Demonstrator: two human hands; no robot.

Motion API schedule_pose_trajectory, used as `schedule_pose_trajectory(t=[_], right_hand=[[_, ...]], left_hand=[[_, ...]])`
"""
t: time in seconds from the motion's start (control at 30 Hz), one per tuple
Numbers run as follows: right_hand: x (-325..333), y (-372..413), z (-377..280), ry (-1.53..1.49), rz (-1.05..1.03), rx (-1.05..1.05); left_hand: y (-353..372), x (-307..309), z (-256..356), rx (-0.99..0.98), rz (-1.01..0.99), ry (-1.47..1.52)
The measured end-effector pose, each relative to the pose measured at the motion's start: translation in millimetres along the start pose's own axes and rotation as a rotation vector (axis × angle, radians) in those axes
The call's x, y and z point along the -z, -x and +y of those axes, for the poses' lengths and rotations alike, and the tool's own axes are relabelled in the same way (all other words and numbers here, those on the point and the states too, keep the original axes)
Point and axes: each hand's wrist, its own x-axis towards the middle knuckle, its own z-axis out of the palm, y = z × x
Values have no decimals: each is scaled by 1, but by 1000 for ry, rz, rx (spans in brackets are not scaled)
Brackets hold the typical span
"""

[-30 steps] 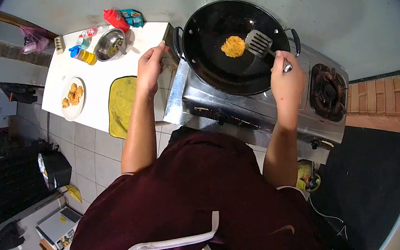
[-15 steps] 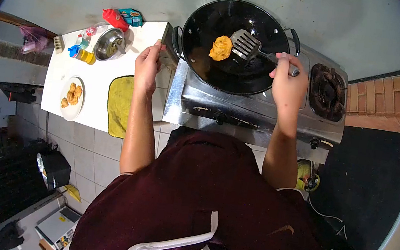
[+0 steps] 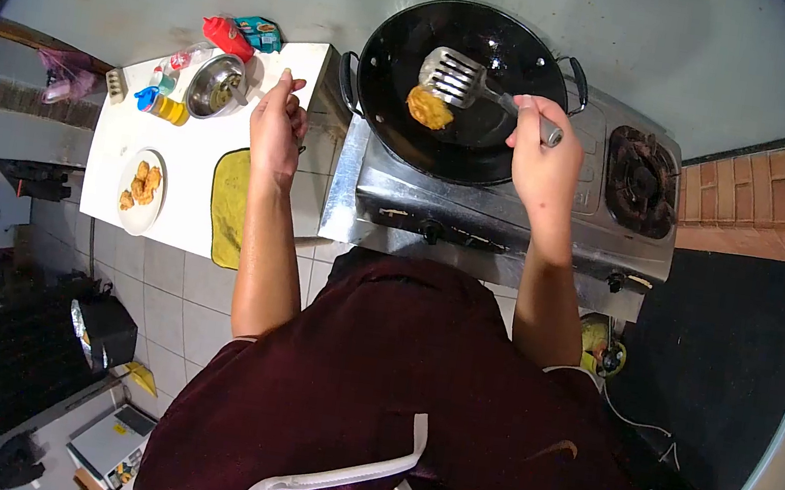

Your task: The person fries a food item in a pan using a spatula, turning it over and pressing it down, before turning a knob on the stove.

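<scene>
My right hand (image 3: 544, 161) is wrapped round the handle of a slotted metal spatula (image 3: 454, 77). The spatula's head is inside a black wok (image 3: 489, 154), over the upper edge of a golden fritter (image 3: 428, 111). That fritter lies left of the wok's centre, partly under the slotted head. To the left of the wok, my left hand (image 3: 276, 136) is raised over the white counter's edge with its fingers curled in. A small dark bit shows beside its palm, too small to make out.
The wok stands on a steel gas stove (image 3: 438, 201) with a second burner (image 3: 641, 182) at right. On the white counter (image 3: 186, 193) are a plate (image 3: 140, 217) of fried pieces, a metal bowl (image 3: 202, 96), bottles (image 3: 167, 108), a red packet (image 3: 226, 37) and a green cloth (image 3: 229, 209).
My right hand has moved left with the spatula, whose head has come over the fritter. The fritter has shifted slightly down and is partly covered. My left hand has moved slightly left, fingers more curled.
</scene>
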Motion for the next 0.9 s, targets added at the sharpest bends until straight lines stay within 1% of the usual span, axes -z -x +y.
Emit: schedule_pose_trajectory(t=[0.07, 0.13, 0.23, 0.37, 0.43, 0.47, 0.67, 0.83, 0.9], right_hand=[[2, -3, 5, 44, 15, -6], [2, -6, 16, 198, 103, 130], [5, -5, 19, 241, 79, 103], [4, 1, 18, 199, 8, 57], [2, 3, 24, 183, -1, 140], [2, 4, 25, 183, -1, 140], [9, -4, 24, 191, 93, 160], [9, -9, 25, 358, 195, 251], [10, -12, 26, 368, 186, 230]], left_hand=[[0, 0, 0, 1, 34, 52], [-1, 2, -1, -2, 28, 49], [-1, 0, -1, -1, 17, 52], [1, -4, 0, 34, -3, 14], [2, -5, -2, 33, -11, 12], [3, -5, -2, 30, -20, 8], [4, -5, -3, 61, -6, -1], [2, -6, -7, 45, -2, 18], [3, -7, -6, 31, 17, 19]])
